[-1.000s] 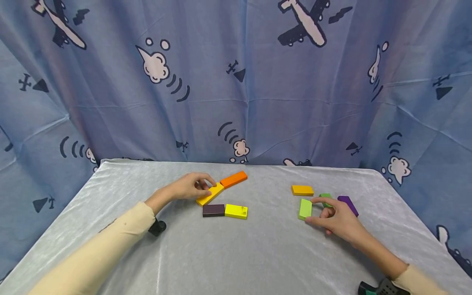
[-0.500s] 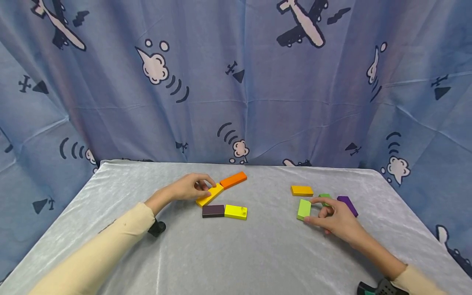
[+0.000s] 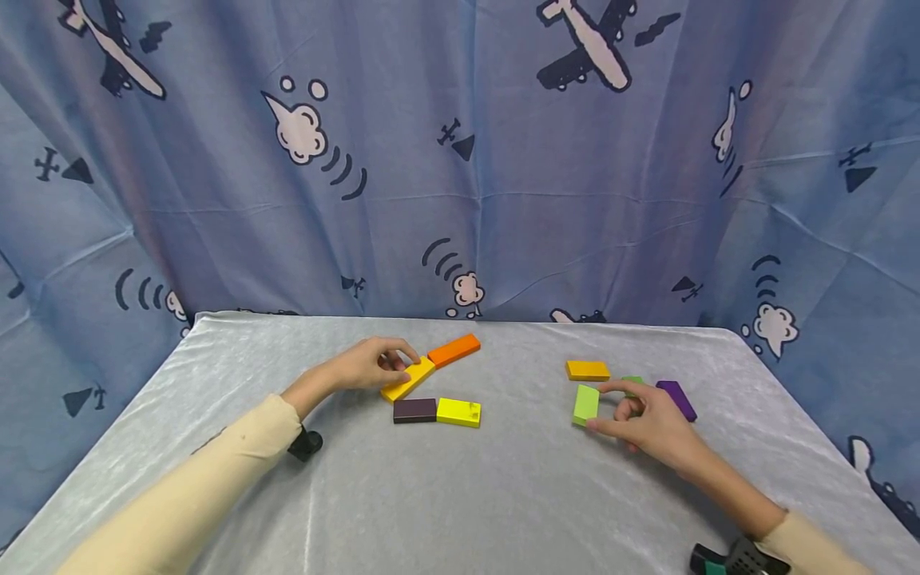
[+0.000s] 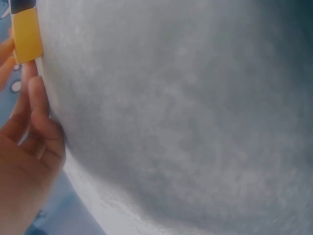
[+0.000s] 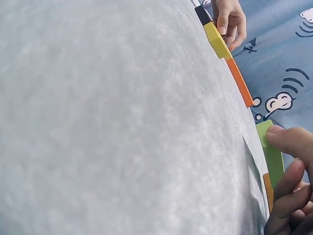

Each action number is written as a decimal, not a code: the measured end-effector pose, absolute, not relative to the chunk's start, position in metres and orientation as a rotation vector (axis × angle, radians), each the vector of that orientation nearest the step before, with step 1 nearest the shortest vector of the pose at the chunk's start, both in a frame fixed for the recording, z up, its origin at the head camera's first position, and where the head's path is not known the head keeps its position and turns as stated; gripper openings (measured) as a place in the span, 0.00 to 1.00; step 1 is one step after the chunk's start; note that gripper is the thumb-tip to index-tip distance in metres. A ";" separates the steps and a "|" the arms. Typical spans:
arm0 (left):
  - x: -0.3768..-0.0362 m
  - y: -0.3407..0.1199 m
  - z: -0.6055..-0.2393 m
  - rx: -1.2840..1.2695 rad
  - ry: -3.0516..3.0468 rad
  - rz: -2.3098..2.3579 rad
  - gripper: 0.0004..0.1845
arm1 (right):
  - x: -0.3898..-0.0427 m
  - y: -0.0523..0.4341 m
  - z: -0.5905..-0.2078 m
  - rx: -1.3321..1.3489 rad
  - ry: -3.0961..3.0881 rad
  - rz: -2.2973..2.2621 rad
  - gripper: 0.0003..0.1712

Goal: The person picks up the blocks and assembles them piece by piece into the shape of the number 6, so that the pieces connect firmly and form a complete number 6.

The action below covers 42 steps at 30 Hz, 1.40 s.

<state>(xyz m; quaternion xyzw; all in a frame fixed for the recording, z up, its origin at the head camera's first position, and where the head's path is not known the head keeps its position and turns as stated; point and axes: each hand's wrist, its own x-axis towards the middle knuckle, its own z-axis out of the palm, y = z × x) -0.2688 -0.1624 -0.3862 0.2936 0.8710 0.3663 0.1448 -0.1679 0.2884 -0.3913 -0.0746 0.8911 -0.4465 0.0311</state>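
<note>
On the left half of the table [image 3: 460, 511] four blocks already lie together: the yellow-orange block [image 3: 408, 379] touches the orange block [image 3: 455, 350] end to end, and the dark brown block [image 3: 414, 410] meets the bright yellow block [image 3: 460, 412]. I judge that this part is maybe half arranged. My left hand [image 3: 366, 366] rests on the yellow-orange block with curled fingertips pressing it. Toward the right edge, my right hand [image 3: 643, 419] pinches the light green block [image 3: 585, 405] between thumb and forefinger. The amber block [image 3: 587, 370], the purple block [image 3: 676, 399] and a small green piece [image 3: 632, 382] lie loose near this hand, not yet arranged.
</note>
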 end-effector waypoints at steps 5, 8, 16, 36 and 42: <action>-0.268 -0.163 -0.386 0.841 2.511 1.052 0.14 | -0.169 0.285 -0.391 -0.224 2.730 -1.389 0.36; -0.269 -0.163 -0.385 0.839 2.509 1.054 0.14 | -0.171 0.282 -0.391 -0.230 2.715 -1.392 0.36; -0.269 -0.164 -0.385 0.831 2.513 1.047 0.14 | -0.170 0.275 -0.390 -0.251 2.693 -1.408 0.36; -0.268 -0.163 -0.385 0.834 2.511 1.042 0.14 | -0.165 0.252 -0.389 -0.398 2.587 -1.516 0.34; -0.270 -0.164 -0.386 0.855 2.506 1.052 0.14 | -0.163 0.246 -0.389 -0.436 2.544 -1.535 0.33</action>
